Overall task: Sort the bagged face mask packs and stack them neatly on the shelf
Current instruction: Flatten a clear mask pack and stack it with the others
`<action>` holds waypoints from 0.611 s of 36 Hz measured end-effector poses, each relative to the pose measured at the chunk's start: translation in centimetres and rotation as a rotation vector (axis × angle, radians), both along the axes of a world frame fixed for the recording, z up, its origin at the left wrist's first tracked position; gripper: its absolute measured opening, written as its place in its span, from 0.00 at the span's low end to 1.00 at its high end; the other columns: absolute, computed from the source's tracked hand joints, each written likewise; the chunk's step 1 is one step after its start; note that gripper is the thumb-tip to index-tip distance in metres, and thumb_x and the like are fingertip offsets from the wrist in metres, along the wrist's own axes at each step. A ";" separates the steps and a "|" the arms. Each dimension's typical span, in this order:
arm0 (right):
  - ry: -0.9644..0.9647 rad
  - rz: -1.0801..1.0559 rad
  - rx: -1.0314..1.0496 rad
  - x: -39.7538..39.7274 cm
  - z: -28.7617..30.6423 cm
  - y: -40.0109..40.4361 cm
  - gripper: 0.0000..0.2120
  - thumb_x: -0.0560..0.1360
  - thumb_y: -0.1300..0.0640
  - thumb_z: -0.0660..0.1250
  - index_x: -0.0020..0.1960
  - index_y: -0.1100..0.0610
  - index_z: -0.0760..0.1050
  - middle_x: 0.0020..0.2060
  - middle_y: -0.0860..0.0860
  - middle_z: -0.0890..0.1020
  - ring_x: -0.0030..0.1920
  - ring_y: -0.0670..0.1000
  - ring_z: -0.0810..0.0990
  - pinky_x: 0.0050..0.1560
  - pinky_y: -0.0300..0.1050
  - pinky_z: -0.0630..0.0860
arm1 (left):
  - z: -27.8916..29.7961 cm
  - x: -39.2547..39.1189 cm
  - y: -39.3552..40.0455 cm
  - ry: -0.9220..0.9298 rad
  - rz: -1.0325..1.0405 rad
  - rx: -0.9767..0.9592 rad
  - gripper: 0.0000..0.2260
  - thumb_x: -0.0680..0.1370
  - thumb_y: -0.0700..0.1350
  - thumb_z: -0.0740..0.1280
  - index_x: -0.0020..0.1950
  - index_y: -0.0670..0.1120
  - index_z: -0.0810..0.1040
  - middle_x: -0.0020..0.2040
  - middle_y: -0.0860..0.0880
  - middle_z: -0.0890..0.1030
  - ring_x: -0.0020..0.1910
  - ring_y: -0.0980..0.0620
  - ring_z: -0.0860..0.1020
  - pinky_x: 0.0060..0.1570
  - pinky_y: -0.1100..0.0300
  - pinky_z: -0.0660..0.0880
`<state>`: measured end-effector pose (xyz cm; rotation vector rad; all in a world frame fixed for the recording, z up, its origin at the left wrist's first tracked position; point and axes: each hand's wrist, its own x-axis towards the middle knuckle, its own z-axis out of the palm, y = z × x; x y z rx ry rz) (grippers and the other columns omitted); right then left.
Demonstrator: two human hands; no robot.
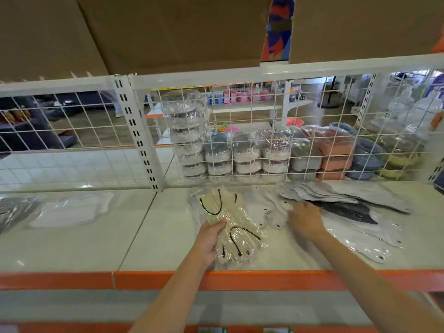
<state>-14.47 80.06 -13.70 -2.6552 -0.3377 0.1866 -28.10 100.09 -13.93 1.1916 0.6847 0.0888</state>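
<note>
Bagged face mask packs lie spread over the white shelf [168, 236] in front of me, most of them in a loose heap on its right half. I see my left hand [209, 239] closed on a beige mask pack [230, 227] with black ear loops, thumb on top and the other fingers hidden under the clear bag; its far end lies on the shelf surface, just left of the heap. My right hand [305, 218] lies flat and open, fingers spread, pressing down on the pile of grey and white mask packs [336, 195], beside a dark grey pack [348, 211] that sticks out from under the lighter ones. The two hands are well apart, the beige pack between them.

On the neighbouring shelf panel to the left I can make out a white mask pack [69, 210] lying flat and, at the frame edge, a dark pack [14, 210], blurred. Behind the shelf stands a white wire grid [240, 131], with stacks of wrapped containers [247, 155] on the far side. Cardboard boxes [168, 32] sit on the level above. An orange edge strip [72, 281] runs along the shelf front.
</note>
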 end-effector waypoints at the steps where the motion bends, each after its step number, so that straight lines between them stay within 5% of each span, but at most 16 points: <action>1: -0.007 -0.014 -0.079 0.8 -0.1 -0.8 0.17 0.80 0.56 0.54 0.66 0.61 0.67 0.65 0.61 0.71 0.65 0.60 0.68 0.64 0.50 0.66 | 0.1 -0.1 0.1 0.002 -0.001 0.011 0.17 0.77 0.43 0.68 0.62 0.35 0.74 0.50 0.39 0.82 0.51 0.41 0.80 0.49 0.51 0.77; 3: 0.004 -0.020 -0.222 1.6 -0.2 -2.2 0.19 0.78 0.58 0.55 0.68 0.61 0.65 0.65 0.60 0.72 0.65 0.60 0.70 0.65 0.50 0.67 | 0.4 -0.2 0.2 0.008 0.002 0.027 0.16 0.77 0.43 0.68 0.61 0.35 0.74 0.50 0.39 0.81 0.52 0.41 0.79 0.50 0.51 0.77; 7: -0.091 -0.006 -0.501 1.8 -0.1 -2.9 0.19 0.78 0.56 0.56 0.68 0.56 0.67 0.66 0.53 0.73 0.67 0.55 0.68 0.67 0.50 0.64 | 0.3 -0.2 -0.2 0.006 -0.012 0.044 0.17 0.75 0.43 0.69 0.61 0.37 0.74 0.62 0.39 0.77 0.63 0.43 0.74 0.67 0.46 0.66; 9: -0.145 -0.011 -0.540 1.7 0.3 -2.4 0.17 0.77 0.56 0.56 0.65 0.54 0.69 0.64 0.52 0.74 0.67 0.53 0.68 0.66 0.50 0.63 | 0.3 -0.2 -0.5 -0.010 -0.026 0.043 0.17 0.76 0.42 0.67 0.63 0.37 0.73 0.60 0.44 0.78 0.61 0.49 0.73 0.65 0.56 0.63; 12: -0.191 0.030 -0.611 1.3 1.2 -1.3 0.15 0.78 0.58 0.57 0.63 0.54 0.72 0.62 0.51 0.76 0.65 0.52 0.70 0.64 0.48 0.65 | 0.6 -0.3 -1.0 -0.022 -0.039 0.041 0.18 0.78 0.42 0.66 0.66 0.39 0.68 0.63 0.46 0.74 0.66 0.50 0.70 0.67 0.52 0.61; 16: -0.155 0.072 -0.452 0.6 2.2 -0.1 0.10 0.77 0.58 0.56 0.56 0.55 0.73 0.54 0.54 0.79 0.54 0.55 0.77 0.53 0.47 0.71 | 0.8 -0.5 -0.7 0.000 -0.060 0.060 0.05 0.79 0.39 0.64 0.54 0.40 0.74 0.46 0.49 0.79 0.48 0.55 0.77 0.43 0.62 0.70; 19: -0.032 0.104 -0.214 0.7 2.6 0.3 0.06 0.77 0.52 0.57 0.48 0.56 0.68 0.48 0.55 0.77 0.47 0.56 0.75 0.45 0.47 0.72 | 0.6 -0.8 -0.2 0.014 -0.045 0.086 0.07 0.78 0.40 0.66 0.55 0.40 0.75 0.49 0.48 0.81 0.52 0.53 0.77 0.54 0.57 0.69; 22: 0.049 0.067 -0.190 1.1 2.3 0.2 0.13 0.78 0.48 0.57 0.55 0.57 0.68 0.52 0.58 0.77 0.53 0.58 0.76 0.47 0.48 0.72 | 0.8 -1.0 0.1 0.015 -0.055 0.092 0.03 0.78 0.40 0.66 0.50 0.43 0.76 0.50 0.48 0.81 0.51 0.52 0.76 0.56 0.57 0.67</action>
